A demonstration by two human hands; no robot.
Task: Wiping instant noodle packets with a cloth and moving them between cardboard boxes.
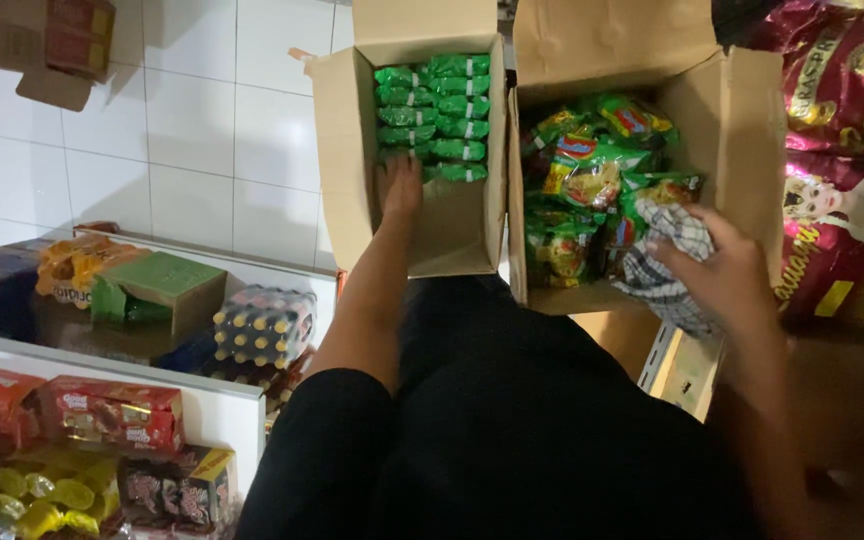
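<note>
My left hand [399, 185] reaches into an open cardboard box [344, 150] and rests on the green wrapped packets [432, 110] stacked in two rows inside; whether it grips one I cannot tell. My right hand [717, 265] holds a black-and-white checked cloth [667, 270] at the front edge of a second open cardboard box [742, 130]. That box is filled with green and yellow snack bags [592, 180]. My black-clothed lap lies below both boxes.
White shelves [102, 360] at the left carry a green carton [157, 285], a shrink-wrapped pack of small bottles [262, 325], red boxes [112, 410] and yellow packets. Large maroon sacks [842, 150] stand at the right. White floor tiles [192, 130] lie beyond the boxes.
</note>
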